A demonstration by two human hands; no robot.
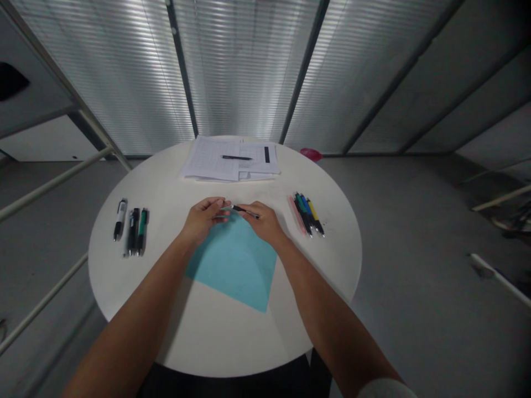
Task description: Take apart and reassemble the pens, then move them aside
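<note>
Above the blue sheet of paper (238,260), my two hands meet near the table's middle. My right hand (263,221) is closed on a dark pen (244,210), its light tip pointing left. Just left of that tip is my left hand (203,220), thumb and forefinger pinched together. Whatever lies in that pinch is too small to make out. The blue sheet lies flat at a slant beneath both hands, its far part covered by them.
On the round white table (232,342), several pens (307,213) and a pink strip (297,214) lie at right. More pens (131,229) lie at left. Behind are printed papers (215,160) with a black pen (237,158) on top. Metal rails (53,185) stand left.
</note>
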